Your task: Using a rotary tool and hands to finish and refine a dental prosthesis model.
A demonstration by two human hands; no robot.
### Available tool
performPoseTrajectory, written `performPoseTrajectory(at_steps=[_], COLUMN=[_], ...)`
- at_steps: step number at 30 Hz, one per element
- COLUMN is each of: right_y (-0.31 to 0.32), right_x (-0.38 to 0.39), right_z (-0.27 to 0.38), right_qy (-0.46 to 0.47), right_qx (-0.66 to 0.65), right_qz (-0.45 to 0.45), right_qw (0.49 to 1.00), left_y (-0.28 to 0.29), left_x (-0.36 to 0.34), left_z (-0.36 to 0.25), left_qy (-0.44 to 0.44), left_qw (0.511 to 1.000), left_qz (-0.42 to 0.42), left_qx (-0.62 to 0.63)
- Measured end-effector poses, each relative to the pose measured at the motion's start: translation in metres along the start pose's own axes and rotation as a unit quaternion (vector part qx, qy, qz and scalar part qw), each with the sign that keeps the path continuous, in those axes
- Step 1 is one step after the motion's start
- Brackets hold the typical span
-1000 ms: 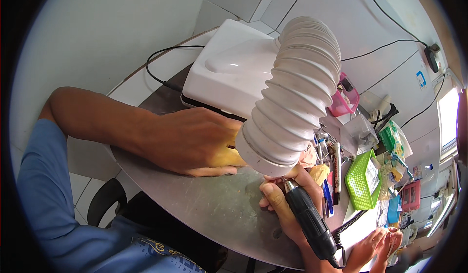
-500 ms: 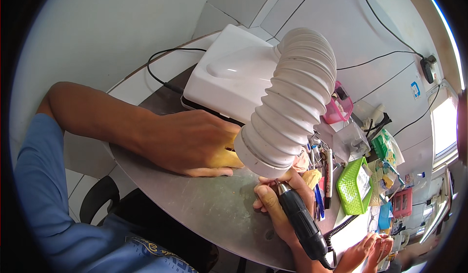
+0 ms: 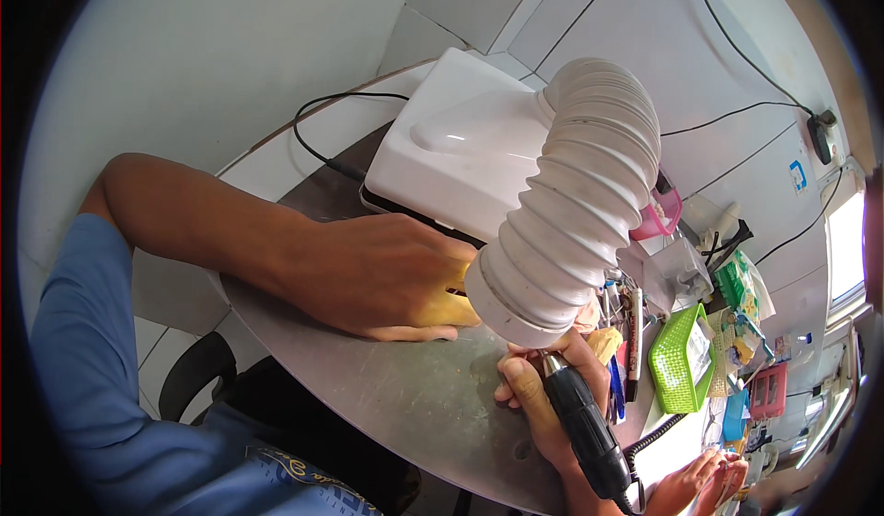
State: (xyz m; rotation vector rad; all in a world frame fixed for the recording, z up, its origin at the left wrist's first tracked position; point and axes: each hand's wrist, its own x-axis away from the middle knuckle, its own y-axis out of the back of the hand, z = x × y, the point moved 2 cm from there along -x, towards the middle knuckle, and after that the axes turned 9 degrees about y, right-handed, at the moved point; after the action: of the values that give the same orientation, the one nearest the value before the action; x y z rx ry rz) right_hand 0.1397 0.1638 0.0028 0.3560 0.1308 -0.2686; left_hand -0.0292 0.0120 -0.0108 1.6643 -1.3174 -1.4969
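A tiled corner of a room, with a pale plain wall (image 3: 221, 46) at left and a bright window (image 3: 845, 244) at far right, frames a grey counter (image 3: 405, 392) with a curved front edge. Its bare surface is dull and lightly scuffed; below it are pale floor tiles (image 3: 166, 355) and a black chair (image 3: 198, 373). At the back of the counter rests a white case (image 3: 460, 148) with a black cable (image 3: 299, 125) at its left side; a ribbed white hose (image 3: 575, 203) arches from it toward the front, its mouth above the working area. The left hand (image 3: 396, 277) lies palm down in front of the case, yellow over the fingers; the hose hides the fingertips, so whether it grips anything cannot be told. The right hand (image 3: 543, 405) is closed around a black handpiece (image 3: 587, 433), held slantwise with its metal nose just below the hose mouth; a coiled cord (image 3: 654, 435) lies beside it. To the right are pens (image 3: 634, 332), a lattice-sided green basket (image 3: 668, 369) and, farther back, a pink basket (image 3: 656, 229). Another person's hands (image 3: 686, 481) appear at lower right.
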Motion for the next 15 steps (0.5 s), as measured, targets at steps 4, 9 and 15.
performPoseTrajectory(at_steps=[4, 9, 15], right_y=[-0.0013, -0.0006, -0.0008], right_x=[-0.0004, -0.0008, -0.0005], right_z=[0.0016, 0.0025, 0.0030], right_qy=[0.006, 0.001, -0.004], right_qx=[-0.003, 0.008, 0.012], right_qz=[0.002, 0.005, 0.007], right_qw=[1.000, 1.000, 1.000], left_y=[0.0030, 0.0040, 0.0049], left_x=[0.0007, 0.0005, 0.0004], left_z=[-0.0008, -0.0018, -0.0023], left_qy=[0.010, -0.004, 0.014], left_qw=[1.000, 1.000, 0.999], left_qz=[0.020, 0.000, 0.035], left_qx=[0.006, 0.007, -0.005])
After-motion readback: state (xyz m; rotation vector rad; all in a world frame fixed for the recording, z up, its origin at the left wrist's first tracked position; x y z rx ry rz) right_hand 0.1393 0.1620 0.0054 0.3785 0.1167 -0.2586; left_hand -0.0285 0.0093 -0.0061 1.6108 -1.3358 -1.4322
